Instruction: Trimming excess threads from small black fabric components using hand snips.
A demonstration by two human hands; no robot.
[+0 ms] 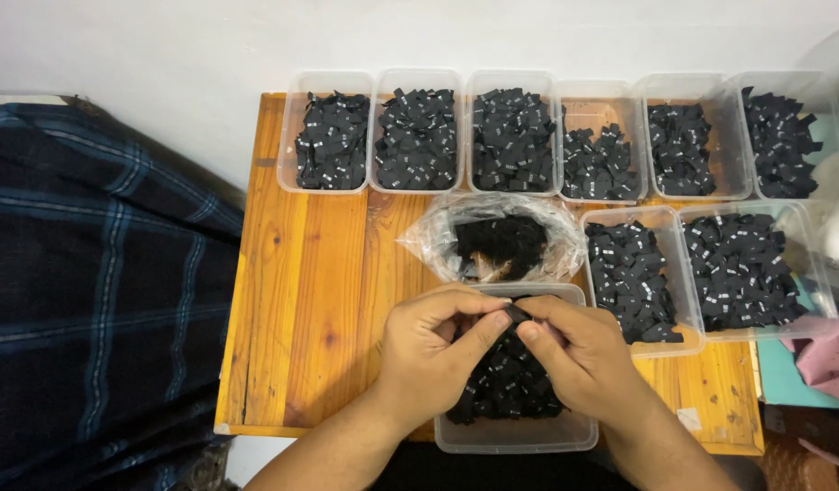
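Together, the left hand [428, 350] and right hand [578, 355] are pinching one small black label [517, 315] over a clear tub [515, 435] on the counter [319, 300].

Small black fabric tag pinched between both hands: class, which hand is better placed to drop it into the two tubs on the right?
Probably the right hand. It pinches the small black fabric tag and sits nearest the clear plastic tubs; the left hand would have to cross over.

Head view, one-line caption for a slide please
Both hands pinch one black tag above a tub of tags.
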